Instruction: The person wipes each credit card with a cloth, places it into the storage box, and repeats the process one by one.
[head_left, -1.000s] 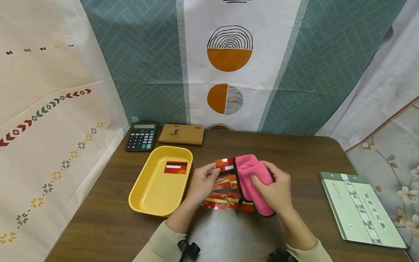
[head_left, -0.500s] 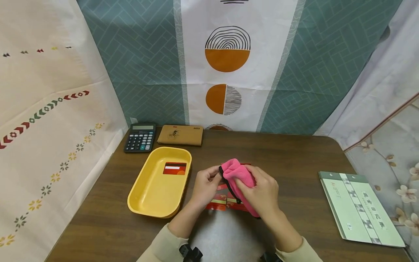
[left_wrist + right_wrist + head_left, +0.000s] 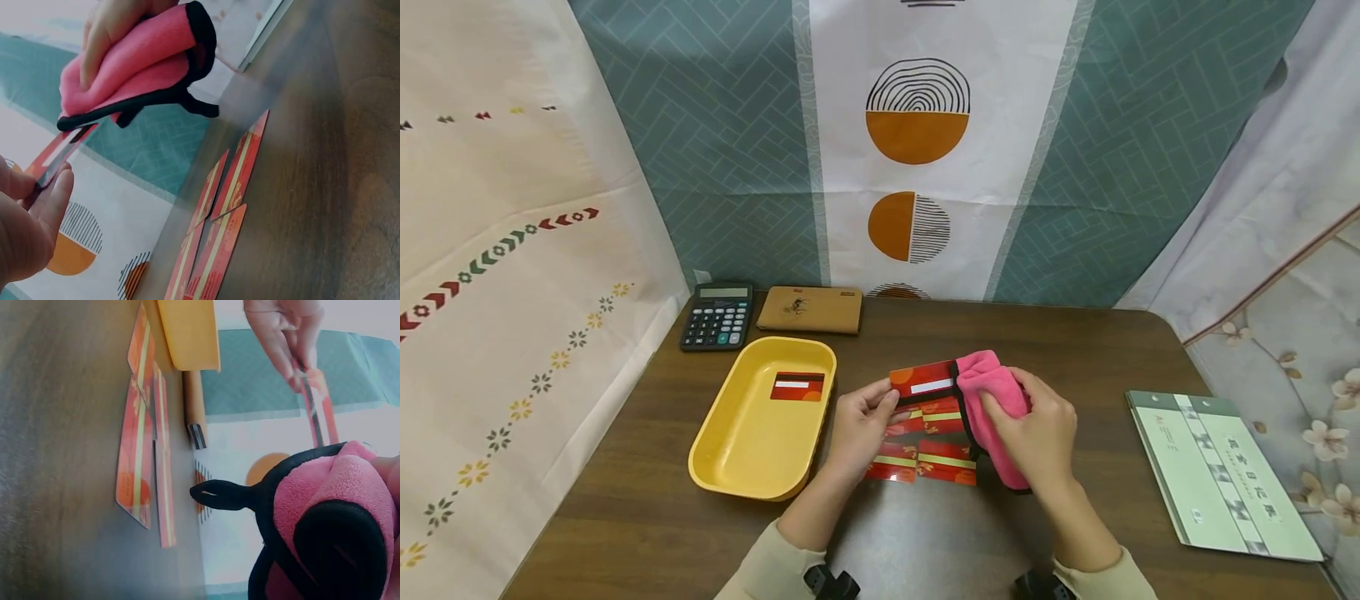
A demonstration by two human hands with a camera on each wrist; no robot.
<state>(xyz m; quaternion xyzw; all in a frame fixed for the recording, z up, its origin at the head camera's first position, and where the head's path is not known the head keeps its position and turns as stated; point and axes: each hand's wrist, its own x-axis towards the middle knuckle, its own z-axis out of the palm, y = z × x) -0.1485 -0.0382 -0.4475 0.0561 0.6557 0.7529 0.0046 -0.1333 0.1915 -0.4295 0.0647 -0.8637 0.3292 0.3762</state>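
Observation:
My left hand [image 3: 859, 425] pinches the left end of a red card [image 3: 920, 381] with an orange patch, a white strip and a dark band. In my right hand [image 3: 1039, 429] is a bunched pink cloth [image 3: 997, 396] with black edging, its edge overlapping the card's right end. The left wrist view shows the card [image 3: 55, 152] held up off the table, and a black loop [image 3: 203, 107] hangs from the cloth. Below the hands several red cards with a yellow stripe [image 3: 947, 463] lie together on the table, partly hidden by the hands and cloth.
A yellow tray [image 3: 752, 467] stands to the left, with one red card [image 3: 797, 387] inside it. Behind it are a calculator [image 3: 718, 317] and a tan wallet [image 3: 810, 310]. A pale green ledger book [image 3: 1221, 475] lies at the right of the wooden table [image 3: 1075, 350].
The cloth slid left along the card up to my left hand, covering it, then moved back right. Most of the card shows again. My left hand kept its grip.

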